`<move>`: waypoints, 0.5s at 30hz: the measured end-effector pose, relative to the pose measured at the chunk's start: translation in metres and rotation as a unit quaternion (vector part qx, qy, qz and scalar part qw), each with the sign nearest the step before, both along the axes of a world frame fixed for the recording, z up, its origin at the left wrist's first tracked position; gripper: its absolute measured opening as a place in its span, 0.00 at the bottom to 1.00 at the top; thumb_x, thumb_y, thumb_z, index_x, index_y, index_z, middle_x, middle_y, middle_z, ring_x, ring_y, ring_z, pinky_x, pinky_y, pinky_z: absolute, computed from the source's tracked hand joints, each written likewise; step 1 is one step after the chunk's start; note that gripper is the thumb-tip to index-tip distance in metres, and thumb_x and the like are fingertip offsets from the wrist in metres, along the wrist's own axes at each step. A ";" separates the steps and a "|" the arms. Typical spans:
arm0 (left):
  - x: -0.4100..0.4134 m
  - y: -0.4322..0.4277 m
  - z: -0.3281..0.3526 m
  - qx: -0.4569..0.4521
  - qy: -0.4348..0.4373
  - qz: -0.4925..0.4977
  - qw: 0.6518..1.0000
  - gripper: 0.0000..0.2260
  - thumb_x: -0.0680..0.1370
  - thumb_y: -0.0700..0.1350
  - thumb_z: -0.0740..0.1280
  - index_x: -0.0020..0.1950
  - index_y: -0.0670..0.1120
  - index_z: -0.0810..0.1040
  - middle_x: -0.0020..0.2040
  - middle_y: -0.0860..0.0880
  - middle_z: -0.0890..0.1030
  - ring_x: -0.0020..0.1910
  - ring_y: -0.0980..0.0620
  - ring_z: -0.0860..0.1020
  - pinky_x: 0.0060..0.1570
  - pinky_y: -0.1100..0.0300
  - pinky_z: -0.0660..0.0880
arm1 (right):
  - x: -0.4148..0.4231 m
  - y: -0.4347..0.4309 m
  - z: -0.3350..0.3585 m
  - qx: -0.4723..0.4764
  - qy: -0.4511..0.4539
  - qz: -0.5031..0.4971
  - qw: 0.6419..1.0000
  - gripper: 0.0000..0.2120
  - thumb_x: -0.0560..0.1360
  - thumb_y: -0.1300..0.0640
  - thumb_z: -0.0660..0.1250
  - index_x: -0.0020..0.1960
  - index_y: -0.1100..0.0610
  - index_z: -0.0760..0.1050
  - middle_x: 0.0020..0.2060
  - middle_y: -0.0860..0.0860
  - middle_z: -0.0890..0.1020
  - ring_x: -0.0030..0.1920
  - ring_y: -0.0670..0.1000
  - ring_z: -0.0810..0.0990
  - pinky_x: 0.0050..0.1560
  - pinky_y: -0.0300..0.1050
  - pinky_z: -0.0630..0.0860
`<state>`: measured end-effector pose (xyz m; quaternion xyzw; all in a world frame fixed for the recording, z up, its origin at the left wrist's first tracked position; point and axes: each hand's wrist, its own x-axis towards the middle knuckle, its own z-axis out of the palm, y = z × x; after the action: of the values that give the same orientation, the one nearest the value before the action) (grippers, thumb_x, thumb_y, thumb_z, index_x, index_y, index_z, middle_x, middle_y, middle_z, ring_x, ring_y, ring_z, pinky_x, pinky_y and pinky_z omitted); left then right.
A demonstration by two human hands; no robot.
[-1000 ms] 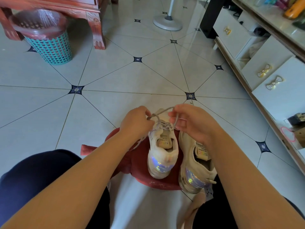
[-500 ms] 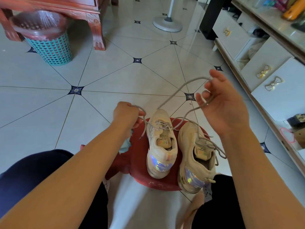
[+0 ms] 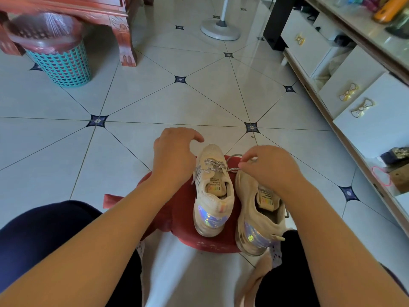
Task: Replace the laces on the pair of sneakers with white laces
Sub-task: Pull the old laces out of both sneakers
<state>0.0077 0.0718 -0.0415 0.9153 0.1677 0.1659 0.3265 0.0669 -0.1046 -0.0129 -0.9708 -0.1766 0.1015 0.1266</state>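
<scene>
Two cream sneakers with shiny heel patches stand side by side on a red stool (image 3: 183,209), toes pointing away from me. The left sneaker (image 3: 212,191) carries a grey speckled lace (image 3: 213,166) across its upper eyelets. My right hand (image 3: 267,167) hovers over the front of the right sneaker (image 3: 259,220) and pinches a loose end of that grey lace. My left hand (image 3: 172,154) rests beside the left sneaker's toe, fingers curled apart, with nothing seen in it. No white laces are visible.
A teal waste basket (image 3: 59,60) with a pink liner stands far left by a red wooden table leg (image 3: 125,41). A white fan base (image 3: 220,29) is at the back. White cabinet drawers (image 3: 354,100) run along the right. My knees flank the stool.
My right hand dropped from a raised pull back down to the sneakers, still holding the grey lace. My left hand let go of its lace end and opened beside the left sneaker.
</scene>
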 end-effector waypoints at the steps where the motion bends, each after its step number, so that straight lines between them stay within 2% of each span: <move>1: 0.000 -0.002 0.001 0.013 -0.024 -0.019 0.999 0.24 0.67 0.27 0.59 0.53 0.48 0.81 0.55 0.50 0.80 0.59 0.48 0.72 0.59 0.55 0.66 | -0.001 0.002 -0.002 -0.022 0.004 0.008 1.000 0.10 0.75 0.49 0.65 0.54 0.50 0.78 0.53 0.48 0.79 0.52 0.49 0.75 0.45 0.41 0.67; 2: 0.000 -0.004 -0.001 0.017 -0.032 -0.042 0.998 0.23 0.68 0.28 0.58 0.54 0.48 0.81 0.52 0.51 0.81 0.56 0.50 0.74 0.55 0.59 0.66 | -0.002 0.004 -0.004 -0.029 0.006 0.014 0.999 0.11 0.75 0.49 0.64 0.55 0.50 0.78 0.53 0.48 0.79 0.53 0.49 0.76 0.46 0.41 0.68; 4: 0.001 -0.010 -0.007 -0.026 0.015 -0.081 0.996 0.19 0.73 0.32 0.58 0.55 0.49 0.79 0.48 0.54 0.81 0.52 0.52 0.76 0.49 0.63 0.66 | -0.001 0.008 -0.008 -0.032 0.001 0.017 0.999 0.11 0.76 0.51 0.63 0.57 0.51 0.77 0.54 0.49 0.79 0.54 0.51 0.76 0.47 0.42 0.70; 6: 0.002 -0.017 -0.019 -0.073 0.108 -0.112 0.985 0.12 0.76 0.42 0.62 0.59 0.49 0.77 0.53 0.52 0.80 0.53 0.51 0.76 0.52 0.61 0.69 | 0.001 0.013 -0.013 -0.046 -0.012 0.021 0.999 0.12 0.76 0.50 0.63 0.57 0.52 0.77 0.54 0.52 0.79 0.54 0.53 0.76 0.50 0.45 0.73; 8: 0.003 -0.023 -0.030 -0.055 0.186 -0.144 0.970 0.17 0.74 0.50 0.67 0.62 0.48 0.74 0.58 0.49 0.77 0.57 0.50 0.74 0.56 0.56 0.70 | 0.001 0.018 -0.020 -0.073 -0.009 0.037 0.997 0.13 0.74 0.45 0.65 0.53 0.52 0.78 0.51 0.54 0.77 0.54 0.55 0.75 0.51 0.48 0.74; 10: 0.003 -0.025 -0.035 -0.011 0.202 -0.156 0.967 0.19 0.73 0.49 0.68 0.62 0.48 0.73 0.57 0.47 0.74 0.57 0.48 0.73 0.56 0.54 0.70 | -0.003 0.024 -0.026 -0.105 0.003 0.051 0.993 0.16 0.72 0.42 0.66 0.49 0.54 0.78 0.48 0.55 0.74 0.50 0.55 0.74 0.49 0.48 0.75; 13: 0.005 -0.021 -0.034 0.000 0.193 -0.158 0.968 0.18 0.72 0.42 0.66 0.62 0.48 0.73 0.57 0.46 0.73 0.56 0.47 0.73 0.53 0.56 0.70 | -0.006 0.030 -0.031 -0.068 0.030 0.051 0.996 0.11 0.71 0.50 0.66 0.39 0.58 0.77 0.39 0.54 0.78 0.42 0.54 0.78 0.42 0.48 0.75; 15: 0.004 -0.017 -0.032 -0.028 0.189 -0.152 0.970 0.18 0.71 0.41 0.67 0.61 0.48 0.74 0.56 0.47 0.74 0.55 0.49 0.73 0.49 0.60 0.68 | -0.005 0.031 -0.030 -0.032 0.060 0.037 0.997 0.10 0.68 0.54 0.66 0.32 0.58 0.72 0.31 0.53 0.74 0.34 0.52 0.74 0.35 0.46 0.70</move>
<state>0.0118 0.0543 -0.0731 0.9354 0.0902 -0.0668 0.3353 0.0622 -0.0737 -0.0430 -0.9593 -0.2014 0.1697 0.1021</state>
